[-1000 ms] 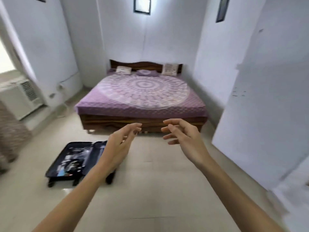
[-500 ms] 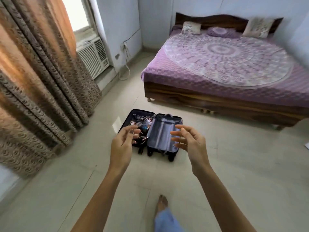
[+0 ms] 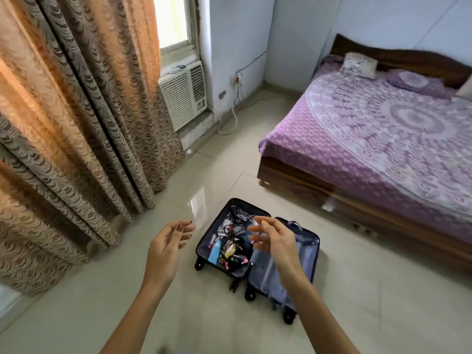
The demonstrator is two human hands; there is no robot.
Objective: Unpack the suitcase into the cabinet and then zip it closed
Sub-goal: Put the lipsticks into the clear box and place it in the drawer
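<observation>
The dark navy hard-shell wheeled suitcase (image 3: 263,277) lies opened flat on the pale glossy tiled floor (image 3: 102,302), its two halves side by side. Its long axis runs away from the camera, leaning slightly left, with the wheels at the near end. The left half holds a jumble of black cables and small colourful packets (image 3: 231,247), whose labels are too small to read. The right half shows grey-blue lining.

The left hand (image 3: 168,241) hovers just left of the case, and the right hand (image 3: 274,238) above it. Both have loosely spread fingers and hold nothing.

A wooden bed with a purple mandala cover (image 3: 383,139) stands to the right. Brown-and-orange patterned curtains (image 3: 76,123) hang to the left.
</observation>
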